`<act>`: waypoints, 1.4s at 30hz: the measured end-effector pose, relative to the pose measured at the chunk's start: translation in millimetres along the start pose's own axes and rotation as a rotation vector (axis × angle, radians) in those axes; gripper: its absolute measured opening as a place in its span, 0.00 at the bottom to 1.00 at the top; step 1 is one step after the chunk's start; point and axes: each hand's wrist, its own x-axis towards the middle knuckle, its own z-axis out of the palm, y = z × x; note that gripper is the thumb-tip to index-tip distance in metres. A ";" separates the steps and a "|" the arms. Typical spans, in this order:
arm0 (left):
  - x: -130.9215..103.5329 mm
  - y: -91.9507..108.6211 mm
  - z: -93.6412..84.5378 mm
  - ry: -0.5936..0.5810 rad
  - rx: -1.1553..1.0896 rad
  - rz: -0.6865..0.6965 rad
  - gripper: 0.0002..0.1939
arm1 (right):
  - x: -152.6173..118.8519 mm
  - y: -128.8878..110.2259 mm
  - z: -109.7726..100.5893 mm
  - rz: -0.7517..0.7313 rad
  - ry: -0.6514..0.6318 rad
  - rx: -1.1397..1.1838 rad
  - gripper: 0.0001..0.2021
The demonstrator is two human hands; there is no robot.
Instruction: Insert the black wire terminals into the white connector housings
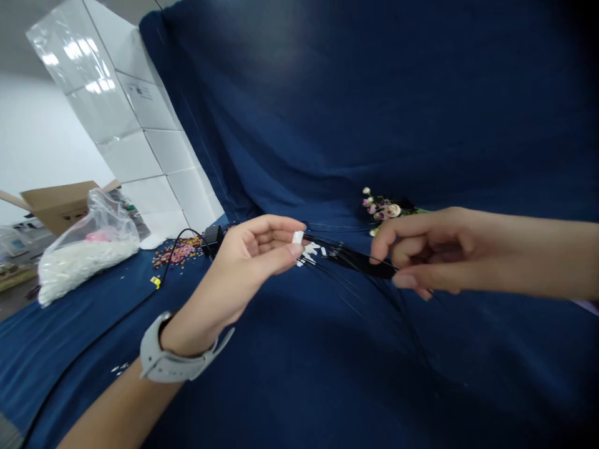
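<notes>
Dark-blue cloth (299,386) covers the work surface and rises behind as a backdrop; stacked white boxes (150,143) stand well left of the flower bunch (386,211), my landmark. Through the head view I find the small white connector (298,238) left of the flower bunch, raised near a cluster of loose white pieces (309,252).

Handling, my estimate: connector light and rigid, smooth enough to slip; best taken by its opposite sides. Black wires (353,252) look thin and springy, liable to tangle; a pinch on a single strand should suit.

Pose: left hand (253,255), left of the flower bunch, pinches the connector between thumb and index, other fingers loosely curled. Right hand (440,252), just nearer me than the flower bunch, is part-curled, thumb and index nearly closed on one dark strand. I cannot tell whether that strand joins the connector.
</notes>
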 end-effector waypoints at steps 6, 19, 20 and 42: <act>16.7 0.9 -9.8 -0.014 0.113 -0.162 0.08 | 19.4 44.6 55.0 0.148 -0.172 -0.034 0.17; 20.0 -3.5 -14.3 -0.005 0.213 -0.137 0.09 | 24.3 79.5 114.8 0.369 -0.309 -0.132 0.13; 20.0 -3.5 -13.8 0.002 0.211 -0.140 0.08 | 24.4 78.3 114.7 0.383 -0.313 -0.137 0.13; 20.8 -9.2 -9.5 -0.006 0.219 -0.206 0.08 | 35.2 67.0 90.9 0.489 -0.131 -0.031 0.11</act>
